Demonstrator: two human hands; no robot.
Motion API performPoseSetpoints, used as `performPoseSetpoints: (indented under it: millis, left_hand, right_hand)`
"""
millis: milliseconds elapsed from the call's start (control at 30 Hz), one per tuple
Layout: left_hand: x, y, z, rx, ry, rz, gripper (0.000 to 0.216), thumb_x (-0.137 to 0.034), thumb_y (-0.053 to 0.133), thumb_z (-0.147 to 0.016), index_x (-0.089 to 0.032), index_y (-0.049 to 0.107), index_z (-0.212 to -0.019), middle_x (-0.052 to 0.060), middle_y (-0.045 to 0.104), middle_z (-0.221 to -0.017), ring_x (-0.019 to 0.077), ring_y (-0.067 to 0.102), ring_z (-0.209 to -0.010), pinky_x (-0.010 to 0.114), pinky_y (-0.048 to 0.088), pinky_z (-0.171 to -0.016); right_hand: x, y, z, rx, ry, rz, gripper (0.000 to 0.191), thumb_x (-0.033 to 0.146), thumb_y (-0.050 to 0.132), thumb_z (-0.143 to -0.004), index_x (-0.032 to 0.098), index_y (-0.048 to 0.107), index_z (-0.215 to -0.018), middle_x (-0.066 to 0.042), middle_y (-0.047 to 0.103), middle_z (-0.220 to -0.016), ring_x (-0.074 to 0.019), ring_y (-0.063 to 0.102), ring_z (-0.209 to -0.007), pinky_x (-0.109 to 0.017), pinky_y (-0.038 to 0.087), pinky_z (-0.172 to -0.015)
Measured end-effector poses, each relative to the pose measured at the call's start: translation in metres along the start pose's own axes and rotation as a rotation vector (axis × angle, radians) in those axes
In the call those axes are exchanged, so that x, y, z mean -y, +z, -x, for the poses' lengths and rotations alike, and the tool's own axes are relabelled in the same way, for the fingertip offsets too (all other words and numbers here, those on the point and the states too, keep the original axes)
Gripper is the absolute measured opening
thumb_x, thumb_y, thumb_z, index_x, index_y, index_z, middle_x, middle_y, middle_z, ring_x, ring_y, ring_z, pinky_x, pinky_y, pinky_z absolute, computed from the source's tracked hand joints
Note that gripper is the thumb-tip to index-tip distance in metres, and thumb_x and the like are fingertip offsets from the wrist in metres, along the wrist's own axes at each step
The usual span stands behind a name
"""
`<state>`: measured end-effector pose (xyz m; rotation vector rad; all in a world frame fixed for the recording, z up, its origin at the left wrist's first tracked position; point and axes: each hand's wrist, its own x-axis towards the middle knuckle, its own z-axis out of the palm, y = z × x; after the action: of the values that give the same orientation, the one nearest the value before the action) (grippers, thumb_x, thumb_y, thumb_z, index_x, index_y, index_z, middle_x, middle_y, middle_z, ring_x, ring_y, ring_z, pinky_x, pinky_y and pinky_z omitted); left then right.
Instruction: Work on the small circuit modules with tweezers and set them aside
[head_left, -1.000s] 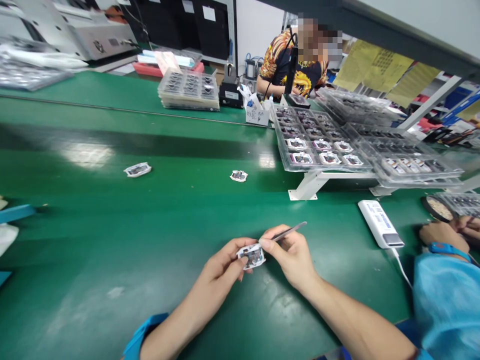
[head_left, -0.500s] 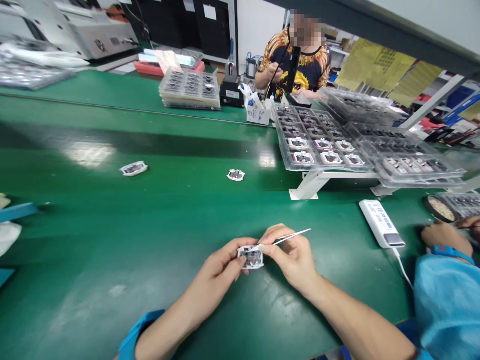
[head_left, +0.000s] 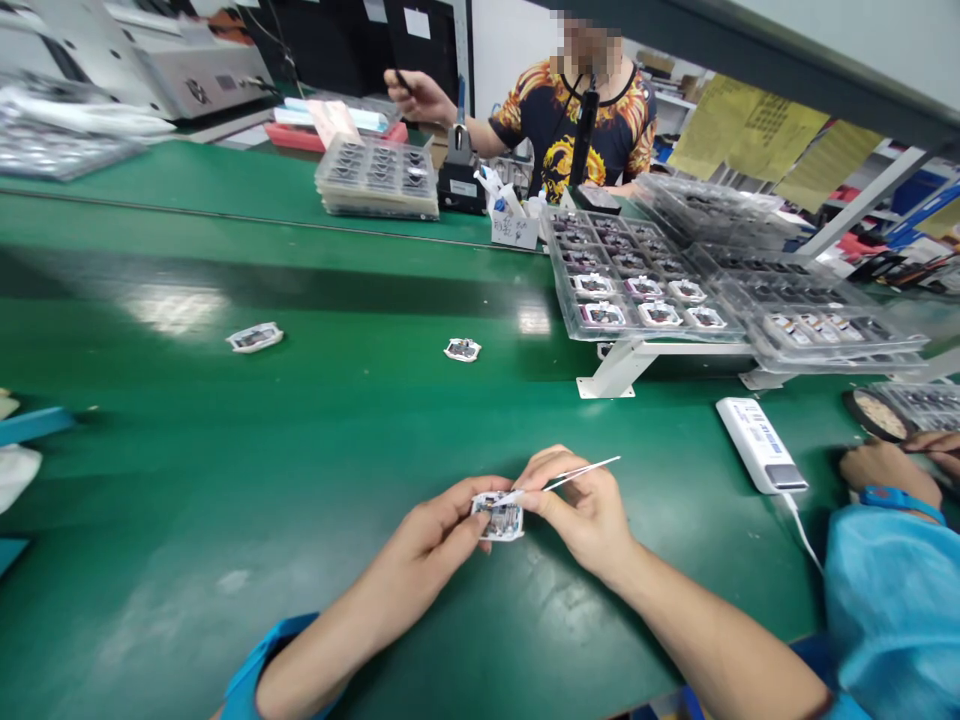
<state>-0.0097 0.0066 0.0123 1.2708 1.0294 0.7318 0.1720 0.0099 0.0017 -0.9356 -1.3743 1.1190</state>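
My left hand [head_left: 442, 527] pinches a small white-framed electronic module [head_left: 499, 520] between thumb and fingers, holding it just above the green bench mat [head_left: 300, 430]. My right hand [head_left: 577, 505] grips slim metal tweezers [head_left: 577, 473], whose tips rest on the module's upper left edge. The tweezers' tail points up and to the right. The fingers of both hands nearly meet at the module and hide part of its edge.
Clear trays of modules [head_left: 645, 290] stand on a white stand to the right. Two loose modules [head_left: 255, 338] [head_left: 462, 350] lie on the mat. A white power bank [head_left: 759, 445] sits nearby. A co-worker's hand [head_left: 889, 472] works at right; another person [head_left: 585, 120] stands opposite.
The person opposite has raised one hand out to the left, holding a small dark item. My hands and the module have hardly moved. The view has shifted slightly.
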Motion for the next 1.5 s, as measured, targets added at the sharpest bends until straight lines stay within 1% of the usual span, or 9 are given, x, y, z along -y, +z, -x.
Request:
performPoseSetpoints:
  millis: [167, 267, 467, 600, 967, 1167, 1367, 1433, 1500]
  left_hand:
    - [0.003, 0.002, -0.004, -0.034, -0.122, 0.078, 0.027, -0.040, 0.061, -0.080, -0.018, 0.071, -0.092, -0.001, 0.060, -0.062, 0.0149, 0.049, -0.057, 0.025, 0.037, -0.053]
    - [0.003, 0.004, -0.004, -0.078, -0.142, 0.193, 0.028, -0.039, 0.063, -0.079, -0.016, 0.070, -0.094, 0.000, 0.061, -0.064, 0.0142, 0.049, -0.057, 0.025, 0.037, -0.052]
    - [-0.002, 0.008, -0.001, -0.156, -0.172, 0.449, 0.026, -0.036, 0.065, -0.079, -0.015, 0.067, -0.096, 0.004, 0.065, -0.080, 0.0172, 0.059, -0.067, 0.026, 0.044, -0.055]
    - [-0.002, 0.012, 0.001, -0.162, -0.153, 0.434, 0.025, -0.039, 0.065, -0.081, -0.016, 0.067, -0.091, 0.003, 0.065, -0.080, 0.0169, 0.061, -0.066, 0.027, 0.045, -0.055]
    - [0.005, 0.014, 0.002, -0.127, -0.125, 0.327, 0.032, -0.047, 0.060, -0.085, -0.016, 0.065, -0.090, 0.002, 0.066, -0.078, 0.0170, 0.061, -0.067, 0.027, 0.045, -0.058]
    - [0.006, 0.013, 0.002, -0.135, -0.145, 0.334, 0.031, -0.046, 0.061, -0.083, -0.016, 0.063, -0.088, 0.001, 0.065, -0.067, 0.0142, 0.056, -0.059, 0.025, 0.043, -0.053]
    - [0.006, 0.010, -0.002, -0.168, -0.173, 0.316, 0.037, -0.050, 0.065, -0.077, -0.015, 0.062, -0.086, -0.002, 0.061, -0.057, 0.0123, 0.051, -0.052, 0.021, 0.037, -0.045]
    - [0.006, 0.010, -0.002, -0.170, -0.191, 0.306, 0.038, -0.051, 0.066, -0.075, -0.015, 0.061, -0.085, -0.003, 0.060, -0.055, 0.0119, 0.051, -0.051, 0.021, 0.036, -0.044]
    - [0.005, 0.010, -0.002, -0.164, -0.207, 0.287, 0.038, -0.051, 0.066, -0.075, -0.015, 0.061, -0.084, -0.003, 0.059, -0.052, 0.0112, 0.049, -0.049, 0.021, 0.035, -0.044]
  right_hand:
    - [-0.003, 0.001, 0.002, -0.003, -0.003, -0.001, 0.005, 0.024, 0.076, -0.076, 0.021, 0.072, -0.075, -0.003, 0.071, -0.076, -0.0192, 0.065, -0.077, -0.034, 0.052, -0.075]
    - [-0.004, 0.002, 0.002, -0.047, 0.049, -0.036, 0.005, 0.023, 0.076, -0.076, 0.021, 0.072, -0.077, -0.003, 0.071, -0.079, -0.0182, 0.066, -0.075, -0.032, 0.053, -0.071]
    - [-0.004, 0.004, 0.003, -0.194, 0.125, -0.062, 0.007, 0.020, 0.075, -0.076, 0.021, 0.072, -0.081, -0.001, 0.074, -0.081, -0.0166, 0.069, -0.079, -0.029, 0.053, -0.075]
    - [-0.006, 0.006, 0.005, -0.202, 0.105, -0.074, 0.008, 0.018, 0.077, -0.074, 0.022, 0.072, -0.080, -0.001, 0.075, -0.081, -0.0164, 0.069, -0.080, -0.028, 0.053, -0.075]
    - [-0.009, 0.009, 0.005, -0.164, 0.158, -0.212, 0.008, 0.021, 0.079, -0.073, 0.021, 0.072, -0.077, 0.000, 0.074, -0.077, -0.0138, 0.069, -0.071, -0.024, 0.054, -0.067]
    - [-0.008, 0.008, 0.005, -0.076, -0.009, -0.130, 0.006, 0.018, 0.076, -0.077, 0.022, 0.073, -0.079, -0.002, 0.072, -0.078, -0.0173, 0.069, -0.075, -0.030, 0.055, -0.070]
    - [0.001, 0.004, 0.006, 0.014, -0.438, 0.193, 0.011, 0.013, 0.072, -0.081, 0.022, 0.072, -0.087, -0.006, 0.077, -0.081, -0.0204, 0.069, -0.078, -0.038, 0.054, -0.076]
    - [0.003, 0.003, 0.005, 0.043, -0.520, 0.270, 0.010, 0.013, 0.069, -0.083, 0.022, 0.071, -0.088, -0.006, 0.077, -0.082, -0.0206, 0.069, -0.077, -0.038, 0.055, -0.075]
    - [0.005, 0.002, 0.004, 0.059, -0.540, 0.310, 0.009, 0.014, 0.067, -0.085, 0.022, 0.071, -0.087, -0.005, 0.078, -0.081, -0.0203, 0.069, -0.077, -0.038, 0.055, -0.074]
